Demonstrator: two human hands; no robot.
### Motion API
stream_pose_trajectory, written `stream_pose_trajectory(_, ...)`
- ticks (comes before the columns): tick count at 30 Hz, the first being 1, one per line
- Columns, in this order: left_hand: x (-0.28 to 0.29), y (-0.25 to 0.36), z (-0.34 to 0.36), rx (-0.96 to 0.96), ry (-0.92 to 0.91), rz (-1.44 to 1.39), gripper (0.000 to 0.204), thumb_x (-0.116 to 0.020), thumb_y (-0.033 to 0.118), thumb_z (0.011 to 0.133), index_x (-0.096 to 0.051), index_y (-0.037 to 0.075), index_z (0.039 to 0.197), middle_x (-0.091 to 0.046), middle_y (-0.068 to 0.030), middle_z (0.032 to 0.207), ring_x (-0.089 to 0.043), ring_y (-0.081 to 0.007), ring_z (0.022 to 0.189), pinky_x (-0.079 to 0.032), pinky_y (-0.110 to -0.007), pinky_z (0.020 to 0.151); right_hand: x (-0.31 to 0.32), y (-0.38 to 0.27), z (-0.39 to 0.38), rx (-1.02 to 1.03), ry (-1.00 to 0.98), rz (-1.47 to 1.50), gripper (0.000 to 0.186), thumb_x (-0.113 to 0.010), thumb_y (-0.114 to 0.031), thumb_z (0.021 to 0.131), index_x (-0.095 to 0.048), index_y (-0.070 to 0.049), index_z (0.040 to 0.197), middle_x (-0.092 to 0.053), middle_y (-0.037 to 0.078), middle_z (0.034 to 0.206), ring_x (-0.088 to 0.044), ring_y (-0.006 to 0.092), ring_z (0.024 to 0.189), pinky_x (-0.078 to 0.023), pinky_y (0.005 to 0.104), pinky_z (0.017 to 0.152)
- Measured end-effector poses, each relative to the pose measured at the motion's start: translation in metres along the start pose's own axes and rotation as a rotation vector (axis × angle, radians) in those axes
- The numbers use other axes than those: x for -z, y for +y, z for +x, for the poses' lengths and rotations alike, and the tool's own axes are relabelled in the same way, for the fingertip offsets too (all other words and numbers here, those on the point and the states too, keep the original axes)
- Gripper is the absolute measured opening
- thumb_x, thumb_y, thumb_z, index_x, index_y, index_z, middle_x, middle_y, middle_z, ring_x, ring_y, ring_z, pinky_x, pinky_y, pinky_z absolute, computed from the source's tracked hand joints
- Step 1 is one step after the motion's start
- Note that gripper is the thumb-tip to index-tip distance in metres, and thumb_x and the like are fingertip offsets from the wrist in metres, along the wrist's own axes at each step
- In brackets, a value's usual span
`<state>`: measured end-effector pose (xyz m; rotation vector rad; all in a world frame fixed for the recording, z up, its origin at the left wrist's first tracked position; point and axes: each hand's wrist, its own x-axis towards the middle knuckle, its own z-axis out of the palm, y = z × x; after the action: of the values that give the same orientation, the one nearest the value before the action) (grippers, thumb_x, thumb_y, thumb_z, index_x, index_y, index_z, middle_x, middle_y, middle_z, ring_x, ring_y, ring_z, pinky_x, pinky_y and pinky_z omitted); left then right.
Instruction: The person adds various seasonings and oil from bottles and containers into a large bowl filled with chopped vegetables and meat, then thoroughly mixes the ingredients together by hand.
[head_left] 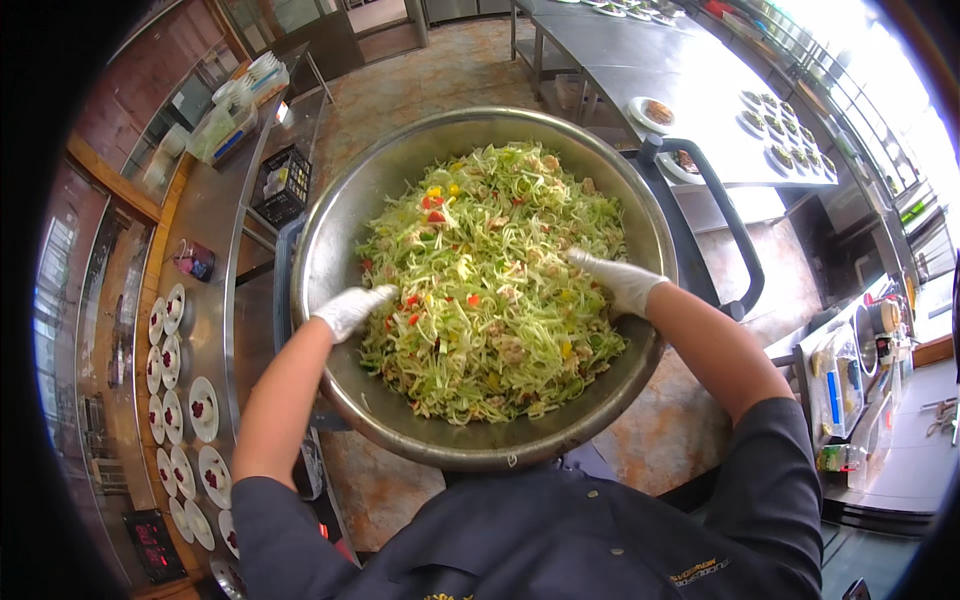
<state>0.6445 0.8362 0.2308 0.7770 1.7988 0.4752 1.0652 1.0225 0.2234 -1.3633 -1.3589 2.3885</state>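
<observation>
In front of me stands a wide steel bowl (345, 215) heaped with shredded pale green vegetable salad (500, 280), flecked with red and yellow pieces and light chunks. Both my hands wear thin white gloves. My left hand (352, 311) reaches in at the left side, a digit stretched out against the salad, its other fingers partly buried. Opposite it, my right hand (622, 282) dips into the right side, a digit pointing inward over the shreds, the rest of its fingers hidden underneath. Both look open, with salad against them.
Under the bowl is a cart with a dark handle (738, 225). A steel counter at left holds several plates (204, 410) and a dark red container (194, 260). A black crate (284, 185) sits below the counter. At right, a steel table (640, 70) carries plated food.
</observation>
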Motion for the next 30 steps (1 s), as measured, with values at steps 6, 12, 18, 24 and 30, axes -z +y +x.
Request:
stream_pose_trajectory(6, -0.073, 0.018, 0.041, 0.083, -0.235, -0.436, 0.08, -0.068, 0.059, 0.081, -0.046, 0.011, 0.141, -0.051, -0.0149, 0.135, -0.052, -0.0222, 0.118, -0.048, -0.039, 0.091, -0.05, -0.004, 0.018, 0.12, -0.069, -0.124, 0.084, -0.063, -0.063, 0.083, -0.038, -0.016, 0.148, -0.025, 0.008, 0.157, -0.018, 0.0246, 0.144, -0.013, 0.0423, 0.116)
stream_pose_trajectory(12, -0.077, 0.102, -0.021, -0.421, -0.397, -0.407, 0.078, -0.084, 0.029, 0.073, -0.044, 0.006, 0.136, -0.059, -0.0107, 0.125, -0.055, -0.0193, 0.115, -0.044, -0.037, 0.103, -0.079, -0.039, -0.021, 0.217, -0.033, -0.132, 0.072, -0.071, -0.043, 0.081, -0.048, -0.009, 0.14, -0.046, 0.01, 0.144, -0.037, 0.0205, 0.133, -0.024, 0.0356, 0.112)
stream_pose_trajectory(18, -0.046, 0.154, -0.036, -0.836, -0.102, 0.12, 0.064, -0.068, 0.058, 0.08, -0.064, 0.004, 0.115, -0.068, -0.0154, 0.104, -0.063, -0.0225, 0.099, -0.049, -0.036, 0.091, -0.103, -0.099, -0.05, 0.288, 0.323, -0.243, 0.052, -0.063, -0.038, 0.092, -0.054, -0.009, 0.133, -0.061, 0.011, 0.123, -0.058, 0.0154, 0.101, -0.047, 0.0271, 0.088)
stream_pose_trajectory(24, 0.048, 0.104, 0.052, -0.437, 0.021, 0.238, 0.077, -0.063, 0.059, 0.084, -0.051, 0.0, 0.133, -0.059, -0.0219, 0.126, -0.056, -0.0286, 0.117, -0.043, -0.039, 0.1, -0.022, -0.071, -0.042, 0.207, 0.439, -0.321, 0.047, -0.06, -0.02, 0.092, -0.049, 0.0, 0.133, -0.067, 0.009, 0.11, -0.064, 0.0127, 0.096, -0.055, 0.0311, 0.078)
stream_pose_trajectory(30, -0.024, 0.079, 0.078, -0.097, -0.188, -0.194, 0.116, -0.081, 0.059, 0.064, -0.026, 0.001, 0.148, -0.04, -0.0191, 0.146, -0.042, -0.0284, 0.131, -0.033, -0.048, 0.108, -0.054, -0.009, 0.046, 0.156, 0.276, 0.065, 0.044, -0.069, -0.04, 0.088, -0.064, -0.007, 0.117, -0.063, 0.002, 0.112, -0.055, 0.0127, 0.105, -0.044, 0.0302, 0.088)
